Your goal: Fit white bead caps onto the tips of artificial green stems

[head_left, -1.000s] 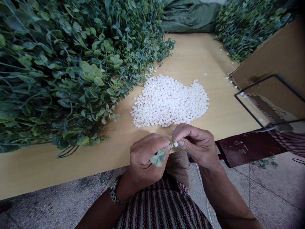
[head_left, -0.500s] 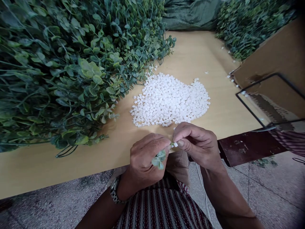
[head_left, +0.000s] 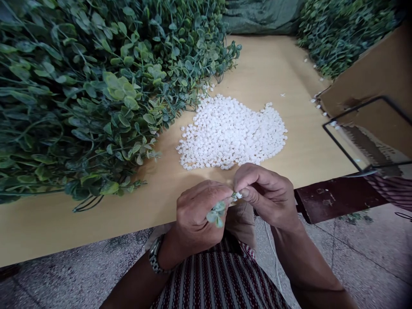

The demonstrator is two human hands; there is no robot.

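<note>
My left hand (head_left: 201,212) is closed around a green artificial leaf sprig (head_left: 216,213); its leaves stick out below the fingers and its stem tip shows by the thumb. A small white bead-like piece (head_left: 237,195) sits at that tip. Thumb and forefinger of my right hand (head_left: 267,191) pinch at this white piece, so the two hands nearly touch. Just beyond them, a pile of small white bead-like pieces (head_left: 231,131) lies spread on the tan table (head_left: 154,210).
A big heap of artificial greenery (head_left: 96,98) covers the table's left side. More greenery (head_left: 347,34) lies at the back right, near a cardboard piece (head_left: 373,81) and a black wire frame (head_left: 341,148). Green cloth (head_left: 264,17) is at the back. Stray white bits dot the right edge.
Both hands stay almost in place, still together at the sprig's tip. The view has shifted slightly, and the white piece between the fingers looks turned a little.
</note>
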